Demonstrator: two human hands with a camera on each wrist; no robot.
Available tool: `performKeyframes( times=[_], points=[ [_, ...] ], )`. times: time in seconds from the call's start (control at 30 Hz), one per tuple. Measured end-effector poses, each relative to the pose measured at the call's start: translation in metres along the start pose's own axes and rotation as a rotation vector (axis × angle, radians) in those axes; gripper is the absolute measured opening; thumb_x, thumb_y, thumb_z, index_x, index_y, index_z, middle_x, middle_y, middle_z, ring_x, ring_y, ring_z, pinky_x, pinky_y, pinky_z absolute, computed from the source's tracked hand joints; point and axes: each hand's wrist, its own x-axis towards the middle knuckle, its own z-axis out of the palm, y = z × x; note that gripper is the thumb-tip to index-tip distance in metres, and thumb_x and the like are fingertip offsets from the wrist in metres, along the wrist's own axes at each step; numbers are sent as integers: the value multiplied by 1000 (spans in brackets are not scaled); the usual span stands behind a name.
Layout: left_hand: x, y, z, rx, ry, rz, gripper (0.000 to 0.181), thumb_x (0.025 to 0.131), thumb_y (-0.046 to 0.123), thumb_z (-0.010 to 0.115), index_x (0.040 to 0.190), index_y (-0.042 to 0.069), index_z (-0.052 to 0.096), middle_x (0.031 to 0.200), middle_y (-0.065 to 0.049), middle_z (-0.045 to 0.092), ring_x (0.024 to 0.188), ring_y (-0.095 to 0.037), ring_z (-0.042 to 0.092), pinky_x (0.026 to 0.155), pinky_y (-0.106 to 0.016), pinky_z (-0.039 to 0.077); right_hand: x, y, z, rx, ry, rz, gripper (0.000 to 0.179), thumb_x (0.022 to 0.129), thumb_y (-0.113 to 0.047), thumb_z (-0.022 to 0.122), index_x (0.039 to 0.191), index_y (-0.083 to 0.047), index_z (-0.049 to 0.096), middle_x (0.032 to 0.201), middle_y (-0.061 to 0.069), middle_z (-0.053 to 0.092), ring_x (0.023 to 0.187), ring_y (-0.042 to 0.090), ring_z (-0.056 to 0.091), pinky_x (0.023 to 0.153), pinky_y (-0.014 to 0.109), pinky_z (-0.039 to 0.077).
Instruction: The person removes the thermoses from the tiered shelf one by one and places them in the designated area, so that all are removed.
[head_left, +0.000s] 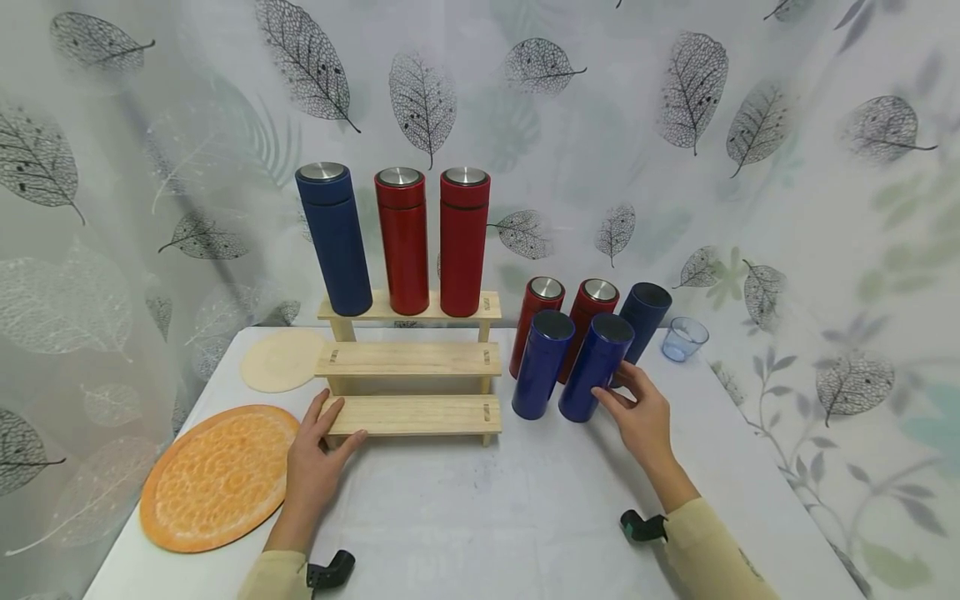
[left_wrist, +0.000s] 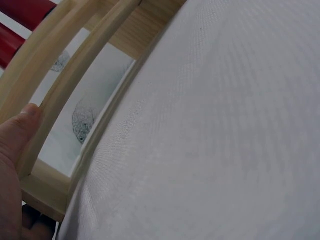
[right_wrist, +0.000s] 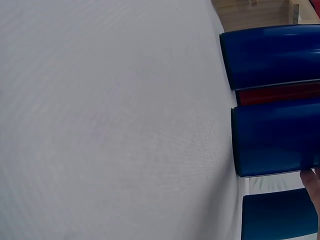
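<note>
My left hand (head_left: 311,467) holds the left end of a three-step wooden rack (head_left: 408,414), the thumb on the front edge of its lowest step. In the left wrist view the thumb lies on the wood and other fingers show beyond the end piece. My right hand (head_left: 637,408) is at the right side of a glossy blue thermos (head_left: 592,375), thumb in front and fingers partly hidden behind it. That thermos stands upright on the table beside another blue thermos (head_left: 542,367). In the right wrist view only a fingertip (right_wrist: 311,181) shows against the blue thermos.
A dark blue thermos (head_left: 334,242) and two red ones (head_left: 402,242) stand on the top step. Behind the blue pair are two more red thermoses (head_left: 534,321), a dark blue one (head_left: 647,317) and a small blue glass (head_left: 683,340). Left lie an orange round mat (head_left: 217,479) and a beige disc (head_left: 279,360).
</note>
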Motion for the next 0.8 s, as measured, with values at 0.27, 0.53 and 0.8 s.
performKeyframes(
  times=[0.27, 0.53, 0.8],
  points=[
    [0, 1, -1, -3, 1, 3, 74, 93, 26, 90, 156, 4, 58, 173, -13, 37, 158, -40, 34, 102, 0, 24, 0, -2, 0, -9, -7, 13, 61, 95, -13, 88, 150, -6, 62, 141, 12, 69, 123, 25, 68, 93, 17, 54],
    [-2, -2, 0, 6, -17, -19, 75, 94, 29, 90, 157, 6, 58, 174, -9, 35, 159, -37, 32, 111, -13, 30, -13, -16, -4, 0, 80, -10, 49, 91, -1, 88, 137, 0, 70, 126, 18, 74, 114, 38, 72, 92, 31, 60],
    [0, -3, -1, -4, -12, -12, 74, 94, 29, 90, 156, 4, 58, 174, -9, 35, 158, -38, 33, 104, -2, 24, -35, -67, -11, -23, 117, -54, 37, 89, 9, 85, 123, 8, 71, 115, 23, 74, 105, 45, 69, 92, 20, 56]
  ],
)
